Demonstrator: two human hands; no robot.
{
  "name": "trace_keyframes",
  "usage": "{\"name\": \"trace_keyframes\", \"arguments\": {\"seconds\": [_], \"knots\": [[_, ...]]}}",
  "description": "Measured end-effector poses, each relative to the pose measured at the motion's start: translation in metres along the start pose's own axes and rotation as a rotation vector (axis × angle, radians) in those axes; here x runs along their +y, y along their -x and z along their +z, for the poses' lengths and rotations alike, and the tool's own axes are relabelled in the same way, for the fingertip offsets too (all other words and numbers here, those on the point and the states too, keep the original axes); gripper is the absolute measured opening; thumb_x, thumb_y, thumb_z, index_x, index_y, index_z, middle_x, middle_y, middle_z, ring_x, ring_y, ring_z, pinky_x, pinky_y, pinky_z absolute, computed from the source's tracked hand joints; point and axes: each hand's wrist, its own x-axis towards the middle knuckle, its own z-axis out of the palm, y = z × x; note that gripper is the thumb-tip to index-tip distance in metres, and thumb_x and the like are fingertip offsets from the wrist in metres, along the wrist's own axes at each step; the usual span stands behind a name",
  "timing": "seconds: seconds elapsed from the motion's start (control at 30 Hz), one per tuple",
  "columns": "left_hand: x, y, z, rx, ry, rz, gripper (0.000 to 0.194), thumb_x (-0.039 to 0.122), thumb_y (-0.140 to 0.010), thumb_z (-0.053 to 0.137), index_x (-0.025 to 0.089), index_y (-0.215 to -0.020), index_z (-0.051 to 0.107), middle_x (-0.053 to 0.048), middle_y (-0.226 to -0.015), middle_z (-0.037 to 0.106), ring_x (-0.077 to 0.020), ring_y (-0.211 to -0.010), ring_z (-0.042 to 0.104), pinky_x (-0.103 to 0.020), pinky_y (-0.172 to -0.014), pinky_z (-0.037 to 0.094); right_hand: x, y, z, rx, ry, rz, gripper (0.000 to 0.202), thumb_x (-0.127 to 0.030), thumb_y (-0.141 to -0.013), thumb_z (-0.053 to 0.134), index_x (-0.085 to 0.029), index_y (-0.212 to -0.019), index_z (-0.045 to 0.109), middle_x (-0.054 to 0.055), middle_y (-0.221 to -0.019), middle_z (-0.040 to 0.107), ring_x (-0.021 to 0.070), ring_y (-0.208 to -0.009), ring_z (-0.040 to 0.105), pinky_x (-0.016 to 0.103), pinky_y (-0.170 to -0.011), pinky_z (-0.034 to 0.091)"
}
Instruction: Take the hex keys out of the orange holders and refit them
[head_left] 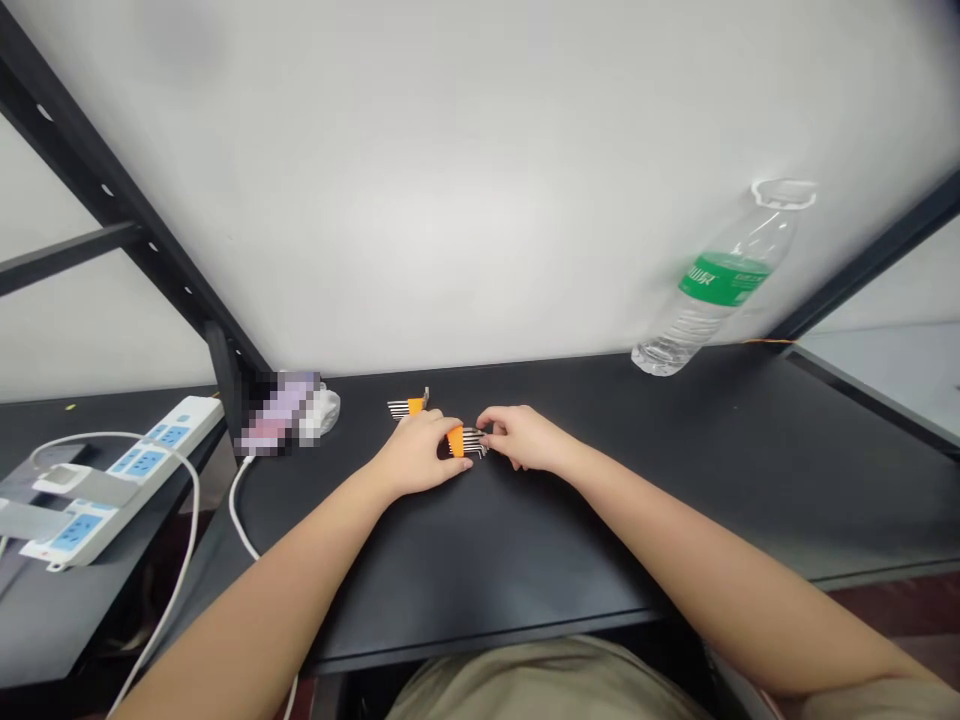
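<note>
An orange holder with several metal hex keys [457, 441] is gripped by my left hand [414, 455], with fingers behind it and the thumb along its near side. The bent ends of the keys point right. My right hand [521, 437] is closed in a pinch at those ends, its thumb and fingers touching one or more of them; which key is pinched I cannot make out. Just beyond my left hand, a second orange hex key set [415, 405] lies on the black table [480, 560], partly covered by that hand.
A large water bottle [720, 280] with a green label stands by the wall at the right. On the left are a white power strip [135, 470], a white cable [196, 500], a pixelated phone-like object [279, 412] and a crumpled white item [324, 410]. A black metal frame [150, 250] rises behind.
</note>
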Motion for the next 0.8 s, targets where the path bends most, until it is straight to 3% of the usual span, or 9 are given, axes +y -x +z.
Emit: {"name": "trace_keyframes", "arguments": {"seconds": [0.2, 0.37, 0.5, 0.67, 0.8], "knots": [[0.0, 0.002, 0.001, 0.017, -0.058, -0.041, 0.042, 0.052, -0.09, 0.068, 0.029, -0.125, 0.07, -0.007, -0.104, 0.063, -0.0249, -0.096, 0.061, -0.036, -0.084, 0.047, 0.002, 0.002, 0.003, 0.152, 0.288, -0.183, 0.017, -0.027, -0.096, 0.061, -0.026, -0.108, 0.073, 0.002, -0.091, 0.074, 0.0161, -0.075, 0.066, 0.026, -0.063, 0.043], [-0.004, 0.002, 0.001, 0.02, -0.103, -0.007, 0.046, 0.057, -0.088, 0.068, 0.029, -0.125, 0.072, -0.008, -0.105, 0.061, -0.0255, -0.097, 0.06, -0.036, -0.084, 0.047, 0.008, -0.002, 0.004, 0.207, 0.244, -0.265, 0.027, -0.034, -0.092, 0.067, -0.025, -0.118, 0.072, 0.004, -0.099, 0.07, 0.0172, -0.084, 0.064, 0.028, -0.072, 0.047], [-0.004, 0.001, 0.001, 0.02, -0.128, 0.01, 0.046, 0.057, -0.089, 0.067, 0.03, -0.126, 0.072, -0.008, -0.102, 0.06, -0.0258, -0.096, 0.058, -0.037, -0.082, 0.046, 0.005, -0.008, 0.011, 0.257, 0.22, -0.379, 0.019, -0.024, -0.096, 0.059, -0.024, -0.108, 0.075, 0.004, -0.107, 0.068, 0.0149, -0.087, 0.064, 0.028, -0.08, 0.048], [0.0, 0.002, -0.001, 0.024, -0.148, 0.0, 0.039, 0.055, -0.09, 0.066, 0.027, -0.114, 0.076, -0.008, -0.103, 0.06, -0.0252, -0.094, 0.058, -0.036, -0.079, 0.046, 0.007, -0.013, 0.013, 0.309, 0.331, -0.333, 0.013, -0.014, -0.089, 0.061, -0.019, -0.088, 0.073, 0.004, -0.093, 0.067, 0.0155, -0.08, 0.061, 0.028, -0.077, 0.046], [0.001, 0.002, -0.002, 0.014, -0.167, 0.017, 0.039, 0.055, -0.091, 0.064, 0.026, -0.115, 0.075, -0.008, -0.103, 0.061, -0.0256, -0.093, 0.059, -0.037, -0.079, 0.046, 0.013, -0.01, 0.007, 0.295, 0.361, -0.31, 0.01, -0.017, -0.09, 0.061, -0.019, -0.085, 0.07, 0.003, -0.092, 0.065, 0.0149, -0.077, 0.059, 0.027, -0.074, 0.045]]}}
